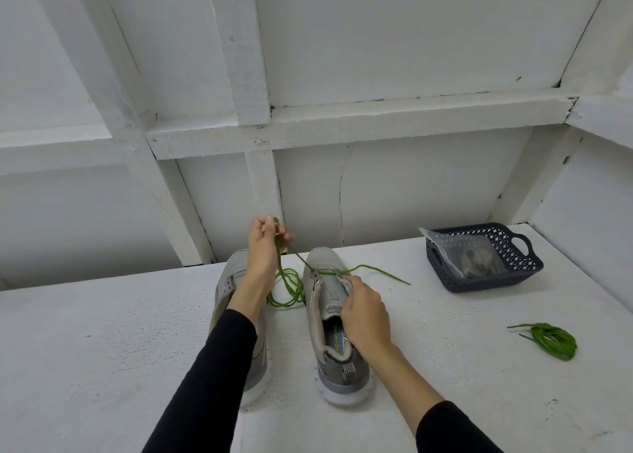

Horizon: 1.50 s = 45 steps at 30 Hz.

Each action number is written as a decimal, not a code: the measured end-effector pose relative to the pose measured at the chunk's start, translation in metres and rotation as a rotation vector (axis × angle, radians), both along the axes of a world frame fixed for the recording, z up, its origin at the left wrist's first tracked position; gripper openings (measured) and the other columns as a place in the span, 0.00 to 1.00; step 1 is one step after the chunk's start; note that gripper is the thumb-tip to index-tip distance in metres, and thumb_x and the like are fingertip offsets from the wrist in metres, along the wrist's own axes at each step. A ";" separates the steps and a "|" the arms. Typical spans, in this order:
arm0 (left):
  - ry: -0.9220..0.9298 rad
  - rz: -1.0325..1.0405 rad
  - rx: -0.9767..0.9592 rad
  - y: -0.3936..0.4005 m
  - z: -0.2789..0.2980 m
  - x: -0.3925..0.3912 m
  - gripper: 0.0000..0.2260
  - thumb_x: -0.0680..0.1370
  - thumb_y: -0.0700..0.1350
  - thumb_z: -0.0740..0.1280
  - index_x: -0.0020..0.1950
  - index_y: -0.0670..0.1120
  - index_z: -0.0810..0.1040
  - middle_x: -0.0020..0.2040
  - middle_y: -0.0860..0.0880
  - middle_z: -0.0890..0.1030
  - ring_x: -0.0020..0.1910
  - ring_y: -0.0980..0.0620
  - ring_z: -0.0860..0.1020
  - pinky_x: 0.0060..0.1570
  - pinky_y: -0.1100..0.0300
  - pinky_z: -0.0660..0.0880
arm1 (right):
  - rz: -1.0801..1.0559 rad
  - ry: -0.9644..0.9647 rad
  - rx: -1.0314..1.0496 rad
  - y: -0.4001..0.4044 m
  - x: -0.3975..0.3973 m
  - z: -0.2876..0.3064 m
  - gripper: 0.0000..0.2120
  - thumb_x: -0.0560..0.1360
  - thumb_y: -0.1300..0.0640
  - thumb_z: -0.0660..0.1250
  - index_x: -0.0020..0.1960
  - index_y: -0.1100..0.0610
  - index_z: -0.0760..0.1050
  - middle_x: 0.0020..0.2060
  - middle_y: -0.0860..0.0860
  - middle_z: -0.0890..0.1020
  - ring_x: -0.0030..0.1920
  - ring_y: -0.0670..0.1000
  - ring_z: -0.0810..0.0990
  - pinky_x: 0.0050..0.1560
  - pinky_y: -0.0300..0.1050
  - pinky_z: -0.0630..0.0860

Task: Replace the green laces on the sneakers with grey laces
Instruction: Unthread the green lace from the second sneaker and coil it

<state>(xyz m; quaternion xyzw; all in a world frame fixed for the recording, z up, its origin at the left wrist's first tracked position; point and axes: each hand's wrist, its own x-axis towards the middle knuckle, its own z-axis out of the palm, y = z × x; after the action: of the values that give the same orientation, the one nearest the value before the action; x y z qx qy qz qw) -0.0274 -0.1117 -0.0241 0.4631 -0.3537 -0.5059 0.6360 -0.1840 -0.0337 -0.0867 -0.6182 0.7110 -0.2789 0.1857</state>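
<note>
Two grey sneakers stand side by side on a white table (102, 332) in the lower middle of the frame, toes pointing away toward the white panelled wall (376, 41). The left sneaker (236, 267) is largely covered by the left forearm in its black sleeve (212, 377). The right sneaker (329, 301) shows its open collar, its tongue and a patterned pull tab at the heel.

The left hand (263, 243) is raised above the toe of the left sneaker, its fingers curled and pinching a green lace (291, 281). From that pinch the lace runs taut down and to the right to the top eyelets of the right sneaker, crosses between them, and its far end trails out on the table to the right of the shoe. Slack from the same lace lies in loose loops on the table between the two sneakers.

The right hand (363, 312) rests on the right side of the right sneaker, fingers curled around the collar and upper edge near the eyelets, gripping the shoe.

At the lower right of the frame a second green lace (555, 341) lies coiled on the table, well apart from the shoes. At the upper right of the table sits a dark blue perforated basket (520, 264) with handles, holding a clear plastic bag (472, 253) with greyish laces coiled inside.
</note>
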 end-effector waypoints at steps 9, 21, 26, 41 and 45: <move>-1.598 -0.203 -0.054 0.004 -0.053 -0.008 0.08 0.81 0.45 0.63 0.56 0.47 0.80 0.53 0.47 0.82 0.59 0.43 0.70 0.53 0.53 0.71 | 0.005 0.026 0.015 -0.001 0.001 0.001 0.19 0.79 0.63 0.55 0.69 0.53 0.69 0.56 0.54 0.80 0.52 0.58 0.79 0.48 0.50 0.76; -0.280 -0.120 0.151 -0.001 -0.029 -0.005 0.10 0.85 0.44 0.52 0.49 0.42 0.70 0.43 0.47 0.77 0.41 0.53 0.78 0.43 0.61 0.73 | 0.006 0.011 0.008 0.001 0.000 0.002 0.19 0.79 0.63 0.55 0.69 0.53 0.69 0.57 0.54 0.79 0.53 0.57 0.79 0.48 0.50 0.77; -0.553 -0.039 0.121 -0.003 -0.022 -0.002 0.13 0.85 0.46 0.52 0.43 0.45 0.67 0.35 0.50 0.69 0.32 0.53 0.65 0.34 0.58 0.64 | 0.017 0.002 -0.001 0.001 0.001 0.002 0.19 0.79 0.62 0.56 0.68 0.53 0.69 0.55 0.54 0.80 0.51 0.56 0.79 0.47 0.51 0.78; -1.419 0.074 0.104 0.019 -0.050 -0.007 0.08 0.79 0.53 0.66 0.51 0.50 0.78 0.38 0.49 0.81 0.42 0.45 0.79 0.36 0.56 0.70 | 0.000 0.018 0.017 -0.001 0.000 0.000 0.20 0.79 0.63 0.55 0.70 0.54 0.68 0.57 0.54 0.79 0.54 0.58 0.78 0.48 0.50 0.75; -1.292 -0.147 0.117 0.013 -0.043 -0.002 0.04 0.75 0.51 0.70 0.49 0.57 0.83 0.28 0.55 0.76 0.32 0.54 0.75 0.33 0.60 0.69 | 0.002 0.023 0.009 -0.002 -0.001 -0.001 0.19 0.79 0.62 0.55 0.69 0.54 0.68 0.57 0.54 0.79 0.54 0.57 0.78 0.48 0.50 0.76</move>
<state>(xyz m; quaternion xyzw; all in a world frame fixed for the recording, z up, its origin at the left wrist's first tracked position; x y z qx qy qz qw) -0.0297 -0.0983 -0.0675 0.6822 -0.6675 -0.1864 0.2329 -0.1852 -0.0356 -0.0879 -0.6213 0.7136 -0.2685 0.1806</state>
